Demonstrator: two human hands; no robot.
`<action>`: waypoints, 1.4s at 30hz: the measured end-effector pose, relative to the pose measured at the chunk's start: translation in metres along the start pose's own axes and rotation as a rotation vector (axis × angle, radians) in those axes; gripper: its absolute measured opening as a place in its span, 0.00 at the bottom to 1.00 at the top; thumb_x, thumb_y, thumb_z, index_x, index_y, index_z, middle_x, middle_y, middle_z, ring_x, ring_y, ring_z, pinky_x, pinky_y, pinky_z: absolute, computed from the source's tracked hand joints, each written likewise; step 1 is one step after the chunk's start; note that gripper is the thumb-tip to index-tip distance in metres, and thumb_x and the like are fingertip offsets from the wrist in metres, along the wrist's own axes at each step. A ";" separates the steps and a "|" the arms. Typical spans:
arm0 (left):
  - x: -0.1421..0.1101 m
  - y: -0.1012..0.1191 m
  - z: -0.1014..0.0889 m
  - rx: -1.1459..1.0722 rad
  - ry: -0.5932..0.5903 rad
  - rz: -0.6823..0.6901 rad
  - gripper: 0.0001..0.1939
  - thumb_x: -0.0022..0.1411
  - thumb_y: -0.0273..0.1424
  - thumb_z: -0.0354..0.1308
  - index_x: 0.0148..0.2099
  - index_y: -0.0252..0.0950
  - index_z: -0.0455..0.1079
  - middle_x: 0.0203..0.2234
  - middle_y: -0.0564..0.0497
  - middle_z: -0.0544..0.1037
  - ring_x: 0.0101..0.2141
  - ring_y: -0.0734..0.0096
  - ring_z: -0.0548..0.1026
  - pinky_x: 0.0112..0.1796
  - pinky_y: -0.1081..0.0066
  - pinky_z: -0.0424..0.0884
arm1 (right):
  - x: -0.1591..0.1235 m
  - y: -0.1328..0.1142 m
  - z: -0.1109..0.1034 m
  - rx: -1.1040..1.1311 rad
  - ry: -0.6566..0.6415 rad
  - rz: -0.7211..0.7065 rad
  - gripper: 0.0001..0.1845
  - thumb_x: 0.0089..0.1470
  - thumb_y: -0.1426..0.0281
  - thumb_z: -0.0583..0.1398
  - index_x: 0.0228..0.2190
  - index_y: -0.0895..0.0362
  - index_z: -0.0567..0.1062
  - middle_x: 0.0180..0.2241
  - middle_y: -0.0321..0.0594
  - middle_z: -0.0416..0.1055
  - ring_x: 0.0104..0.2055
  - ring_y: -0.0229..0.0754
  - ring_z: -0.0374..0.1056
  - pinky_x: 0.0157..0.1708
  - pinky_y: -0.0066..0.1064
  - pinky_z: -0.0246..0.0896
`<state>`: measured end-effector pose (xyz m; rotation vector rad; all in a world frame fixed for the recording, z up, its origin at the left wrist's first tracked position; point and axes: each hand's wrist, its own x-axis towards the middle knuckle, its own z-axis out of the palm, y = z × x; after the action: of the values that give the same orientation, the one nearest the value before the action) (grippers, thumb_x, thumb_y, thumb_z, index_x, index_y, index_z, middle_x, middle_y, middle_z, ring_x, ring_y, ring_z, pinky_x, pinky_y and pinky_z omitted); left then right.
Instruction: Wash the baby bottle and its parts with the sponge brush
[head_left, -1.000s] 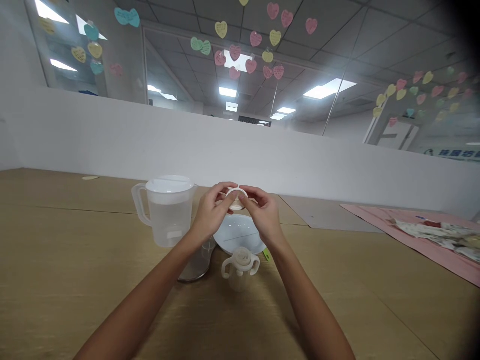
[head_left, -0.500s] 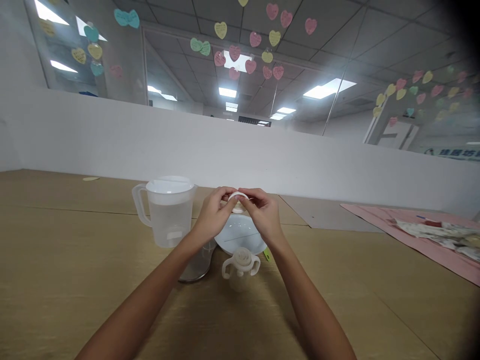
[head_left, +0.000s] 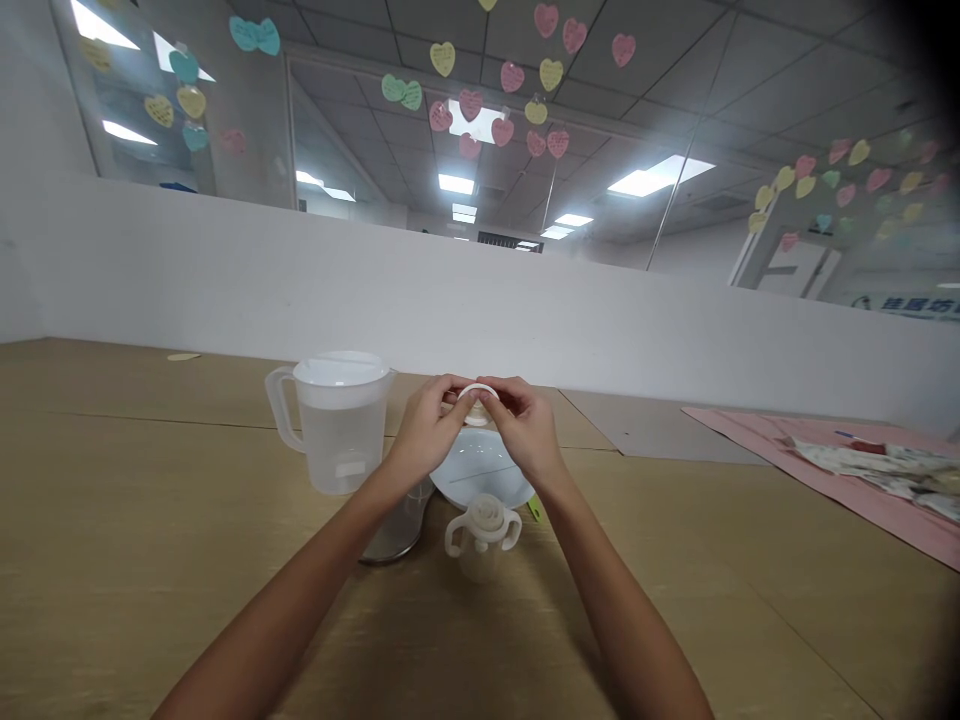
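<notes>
Both hands meet above a white bowl (head_left: 450, 487), holding a small round white cap-like piece (head_left: 478, 410) between them. My left hand (head_left: 429, 425) pinches its left side, and my right hand (head_left: 529, 425) pinches its right side; thumbs are at the front and fingers curl behind. The fingers partly cover the piece, so its exact kind is unclear. Below, apart from the hands, a white two-handled baby bottle (head_left: 484, 545) stands upright on the table. A thin line, perhaps a stick, crosses the bowl. Something with a green end (head_left: 535, 509) shows by the bowl's right edge.
At the left stands a translucent pitcher (head_left: 341, 440) with its handle facing left. A clear container with a dark rim (head_left: 397, 535) is partly hidden by my left forearm. A pink cloth (head_left: 757, 440) with assorted items lies far right. A white wall (head_left: 225, 280) bounds the table.
</notes>
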<state>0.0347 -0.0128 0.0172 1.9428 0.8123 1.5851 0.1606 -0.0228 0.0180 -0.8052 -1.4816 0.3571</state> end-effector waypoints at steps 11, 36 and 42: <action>-0.003 0.002 0.004 -0.238 0.025 -0.111 0.17 0.53 0.37 0.54 0.45 0.36 0.66 0.42 0.47 0.69 0.32 0.72 0.72 0.29 0.71 0.74 | -0.003 0.000 0.004 0.061 0.062 0.015 0.10 0.47 0.65 0.58 0.32 0.56 0.75 0.33 0.41 0.72 0.36 0.39 0.67 0.38 0.33 0.62; -0.002 0.000 -0.001 -0.015 0.065 -0.050 0.11 0.55 0.37 0.51 0.36 0.35 0.68 0.32 0.48 0.72 0.32 0.70 0.71 0.29 0.72 0.70 | -0.005 -0.003 0.010 0.111 0.034 0.026 0.09 0.45 0.68 0.59 0.31 0.56 0.76 0.32 0.39 0.73 0.35 0.39 0.67 0.37 0.31 0.61; -0.003 0.004 0.000 0.050 0.137 -0.003 0.05 0.55 0.31 0.50 0.33 0.35 0.65 0.31 0.51 0.71 0.34 0.71 0.69 0.37 0.70 0.65 | -0.010 -0.003 0.018 0.137 0.043 -0.003 0.09 0.47 0.68 0.58 0.31 0.55 0.76 0.34 0.39 0.73 0.38 0.40 0.67 0.38 0.31 0.61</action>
<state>0.0350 -0.0176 0.0181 1.8822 0.9169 1.7269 0.1413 -0.0269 0.0110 -0.6976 -1.4024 0.4319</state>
